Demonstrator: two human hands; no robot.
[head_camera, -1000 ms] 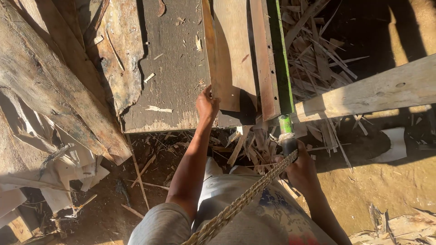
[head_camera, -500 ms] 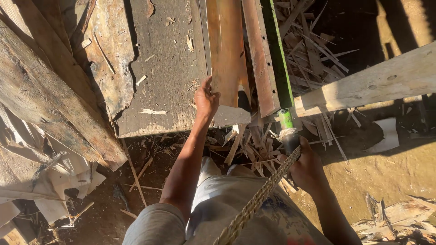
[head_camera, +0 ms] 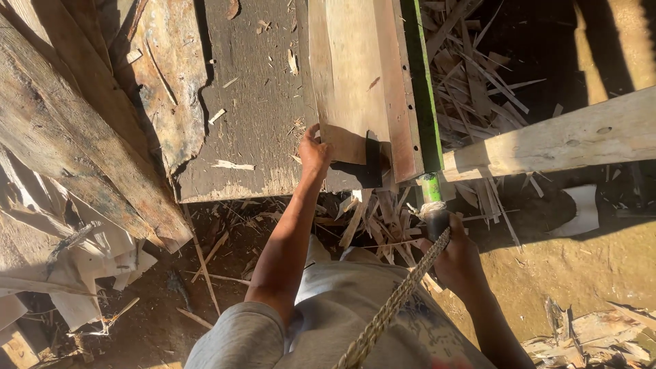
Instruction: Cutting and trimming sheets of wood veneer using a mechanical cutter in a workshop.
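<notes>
My left hand (head_camera: 313, 152) pinches the plank's (head_camera: 350, 82) near end; the smooth board runs lengthwise away from me. My right hand (head_camera: 456, 258) is wrapped around a green-bladed tool's (head_camera: 425, 102) handle, pointing the same way.

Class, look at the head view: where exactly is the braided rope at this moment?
The braided rope runs diagonally from the bottom centre, across the person's lap, up to the right hand, which grips a green-handled tool just below the wooden planks.

Left hand (head_camera: 313, 152), arm extended far forward, fingers curled in a grip; right hand (head_camera: 456, 258), nearer, fist closed, wrist bent.
</notes>
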